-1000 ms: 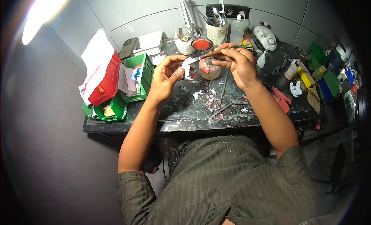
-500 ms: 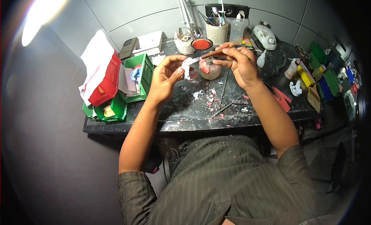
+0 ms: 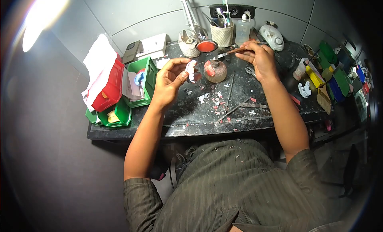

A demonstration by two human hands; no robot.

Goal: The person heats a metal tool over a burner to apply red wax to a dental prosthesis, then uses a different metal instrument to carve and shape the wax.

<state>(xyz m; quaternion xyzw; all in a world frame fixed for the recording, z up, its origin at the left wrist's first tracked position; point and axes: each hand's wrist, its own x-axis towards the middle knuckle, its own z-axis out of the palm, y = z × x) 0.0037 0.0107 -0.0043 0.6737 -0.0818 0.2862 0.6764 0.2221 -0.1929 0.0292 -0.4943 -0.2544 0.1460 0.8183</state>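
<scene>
From the head view, the left hand point(image 3: 169, 78) pinches a small white and pink dental cast point(image 3: 191, 70) between thumb and fingertips, raised above the table point(image 3: 191, 120). The right hand point(image 3: 259, 58) is closed around a thin knife point(image 3: 231, 52), its blade tip hovering over the small burner point(image 3: 215, 70), well apart from the cast. What the cast's surface looks like is too small to make out. Pink and white scraps point(image 3: 215, 100) litter the table below the hands. A red dish point(image 3: 206, 46) and a cup of brushes point(image 3: 222, 32) stand behind the burner. 2 green bins point(image 3: 149, 78) and 1 red bin point(image 3: 107, 86) sit left. Loose metal tools point(image 3: 233, 108) lie near the front edge.
</scene>
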